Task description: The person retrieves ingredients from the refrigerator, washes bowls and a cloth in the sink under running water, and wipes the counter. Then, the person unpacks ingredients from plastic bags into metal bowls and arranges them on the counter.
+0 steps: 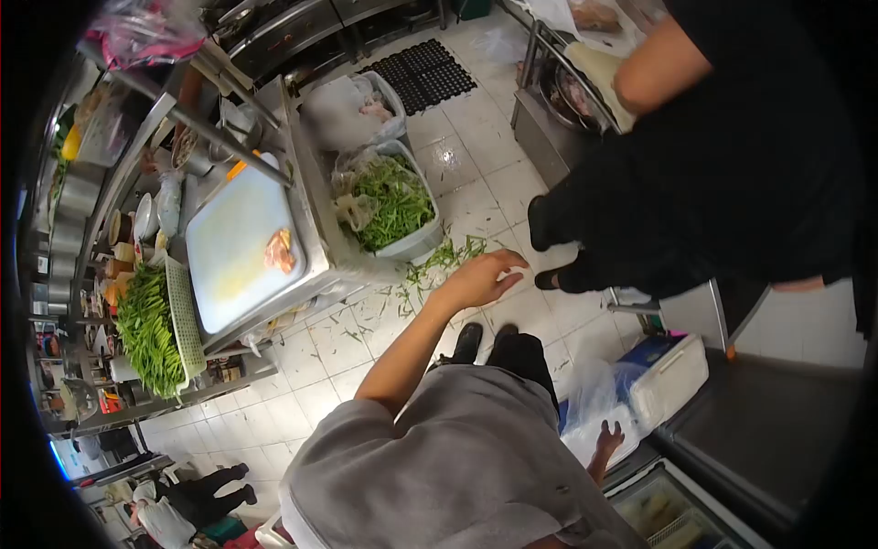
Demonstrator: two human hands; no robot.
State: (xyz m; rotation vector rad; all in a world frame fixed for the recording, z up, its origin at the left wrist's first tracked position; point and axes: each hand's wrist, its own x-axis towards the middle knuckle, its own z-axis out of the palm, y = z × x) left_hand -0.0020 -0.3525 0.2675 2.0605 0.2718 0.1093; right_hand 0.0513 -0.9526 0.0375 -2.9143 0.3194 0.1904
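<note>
My left hand [489, 277] reaches out over the tiled floor, with nothing in it. Its fingers are loosely bent and the thumb stands apart. Close beyond it, cut green leaves [448, 256] lie scattered on the floor beside a plastic tub [422, 240] of chopped greens [389, 203]. Low on the right, my right hand [607, 441] has its fingers spread, in front of a clear plastic bag [593, 403]. Whether it touches the bag, I cannot tell. The bag hangs by a white and blue cooler box [672, 380].
On the left counter are a white cutting board [240, 242] with a piece of raw meat [280, 251] and a basket [186, 325] of green vegetables. A co-worker in black [695, 183] stands close on the right. Further off are a black floor mat [421, 75] and another person [183, 503].
</note>
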